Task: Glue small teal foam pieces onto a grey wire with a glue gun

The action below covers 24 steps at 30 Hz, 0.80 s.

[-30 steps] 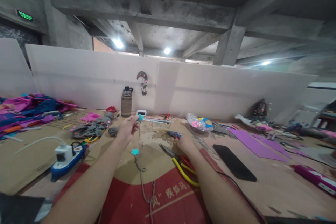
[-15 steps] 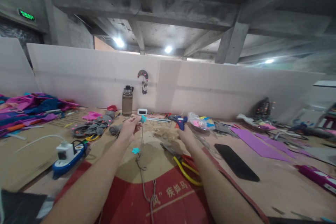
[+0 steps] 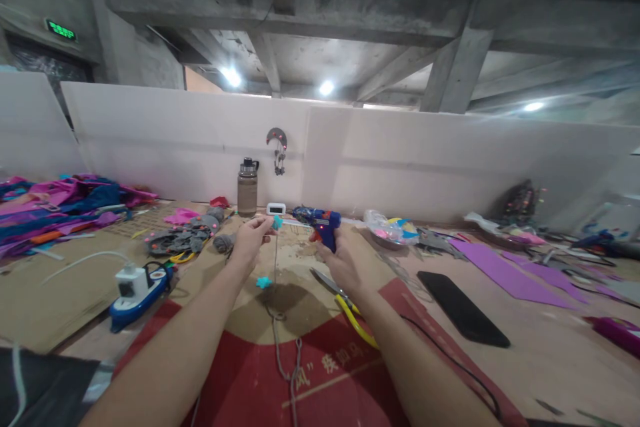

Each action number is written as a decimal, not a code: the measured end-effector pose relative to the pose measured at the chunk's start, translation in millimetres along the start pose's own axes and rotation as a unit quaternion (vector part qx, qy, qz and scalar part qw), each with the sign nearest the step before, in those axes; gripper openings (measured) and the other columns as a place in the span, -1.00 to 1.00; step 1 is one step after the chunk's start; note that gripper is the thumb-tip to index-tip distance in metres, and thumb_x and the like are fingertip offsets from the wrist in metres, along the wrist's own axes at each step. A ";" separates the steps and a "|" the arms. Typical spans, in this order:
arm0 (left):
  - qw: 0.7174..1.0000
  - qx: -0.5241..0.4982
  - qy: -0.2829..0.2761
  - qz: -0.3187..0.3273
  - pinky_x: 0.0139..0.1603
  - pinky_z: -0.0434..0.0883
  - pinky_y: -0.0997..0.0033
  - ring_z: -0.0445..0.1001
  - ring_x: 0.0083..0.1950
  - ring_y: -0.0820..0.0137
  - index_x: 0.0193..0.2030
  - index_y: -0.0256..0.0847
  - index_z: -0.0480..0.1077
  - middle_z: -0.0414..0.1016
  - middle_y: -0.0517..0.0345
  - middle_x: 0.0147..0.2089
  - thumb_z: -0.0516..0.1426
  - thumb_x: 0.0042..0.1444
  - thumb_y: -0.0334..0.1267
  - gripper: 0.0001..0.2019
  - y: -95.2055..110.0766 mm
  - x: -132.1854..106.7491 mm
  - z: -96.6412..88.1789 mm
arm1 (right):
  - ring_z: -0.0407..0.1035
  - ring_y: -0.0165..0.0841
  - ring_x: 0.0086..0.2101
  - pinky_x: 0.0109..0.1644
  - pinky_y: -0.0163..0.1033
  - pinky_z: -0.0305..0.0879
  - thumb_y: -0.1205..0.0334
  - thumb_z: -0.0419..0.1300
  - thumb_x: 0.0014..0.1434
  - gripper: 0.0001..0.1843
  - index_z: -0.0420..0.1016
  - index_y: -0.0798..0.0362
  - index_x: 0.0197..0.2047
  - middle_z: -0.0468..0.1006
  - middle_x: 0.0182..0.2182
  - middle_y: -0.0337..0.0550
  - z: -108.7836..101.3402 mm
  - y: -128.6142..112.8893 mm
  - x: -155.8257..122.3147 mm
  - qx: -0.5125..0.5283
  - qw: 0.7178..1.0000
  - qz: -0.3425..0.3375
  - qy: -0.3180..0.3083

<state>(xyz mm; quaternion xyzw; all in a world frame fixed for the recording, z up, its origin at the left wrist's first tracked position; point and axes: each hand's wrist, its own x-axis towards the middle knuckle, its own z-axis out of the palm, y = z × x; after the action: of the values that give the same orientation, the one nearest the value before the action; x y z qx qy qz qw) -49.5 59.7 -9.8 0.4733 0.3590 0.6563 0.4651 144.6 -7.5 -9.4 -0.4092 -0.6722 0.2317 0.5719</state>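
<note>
Between its fingertips, my left hand (image 3: 251, 240) pinches a small turquoise flower (image 3: 277, 222), from which a grey cord (image 3: 276, 333) hangs down to the cardboard. A second turquoise flower (image 3: 263, 282) is on the cord lower down. My right hand (image 3: 345, 260) is wrapped round the handle of a blue glue gun (image 3: 327, 225), its nozzle pointing left toward the flower but apart from it. Yellow-handled scissors (image 3: 353, 320) lie beneath my right forearm, which hides part of them.
A black phone (image 3: 463, 307) lies right of my right arm. A bottle (image 3: 247, 188) and a small white clock (image 3: 275, 209) stand at the back. On the left sit a blue power strip (image 3: 143, 300) and fabric scraps (image 3: 75, 207); purple sheets (image 3: 505, 270) lie right.
My right hand has lifted the glue gun and brought it left, close to the flower. My left hand still holds the flower. The view has shifted slightly.
</note>
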 end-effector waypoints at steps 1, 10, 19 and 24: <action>1.000 0.005 0.000 0.005 -0.56 0.17 0.60 0.38 -0.49 0.52 -0.41 -0.31 0.45 0.45 0.12 -0.47 0.29 -0.28 -0.08 -0.66 0.0 -0.5 0.6 | 0.28 -0.39 -0.45 -0.32 -0.28 0.23 0.14 0.03 0.08 -0.74 0.36 0.07 -0.19 0.46 -0.41 -0.18 0.5 2.5 -0.1 -0.020 1.000 0.001 -0.005; 0.999 0.027 -0.008 0.026 -0.56 0.18 0.58 0.39 -0.49 0.51 -0.42 -0.31 0.47 0.46 0.11 -0.46 0.29 -0.26 -0.08 -0.67 -1.0 -1.9 3.7 | 0.35 -0.32 -0.28 -0.17 -0.23 0.23 0.20 0.02 0.11 -0.74 0.32 0.08 -0.13 0.49 -0.28 -0.11 2.3 -3.3 -4.4 -0.101 0.993 -0.032 -0.045; 0.999 0.035 -0.015 0.023 -0.53 0.28 0.56 0.38 -0.49 0.50 -0.41 -0.33 0.47 0.47 0.08 -0.45 0.29 -0.25 -0.08 -0.66 2.0 -5.8 6.8 | 0.35 -0.33 -0.32 -0.20 -0.24 0.23 0.24 0.02 0.12 -0.76 0.30 0.08 -0.12 0.49 -0.31 -0.13 3.5 -2.6 -6.0 -0.118 0.991 -0.024 -0.056; 0.999 0.012 -0.024 0.023 -0.48 0.33 0.53 0.36 -0.50 0.51 -0.43 -0.34 0.48 0.46 0.09 -0.48 0.31 -0.28 -0.11 -0.67 3.5 -6.7 8.6 | 0.36 -0.31 -0.32 -0.21 -0.23 0.23 0.21 0.01 0.13 -0.76 0.30 0.06 -0.12 0.49 -0.30 -0.12 4.1 -2.5 -6.9 -0.133 0.990 -0.023 -0.048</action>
<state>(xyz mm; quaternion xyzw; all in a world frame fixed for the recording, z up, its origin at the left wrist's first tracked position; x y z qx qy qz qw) -41.5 52.6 -6.0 0.5023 0.3445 0.6512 0.4527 140.0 -13.9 -12.4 -0.4542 -0.7332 0.1464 0.4844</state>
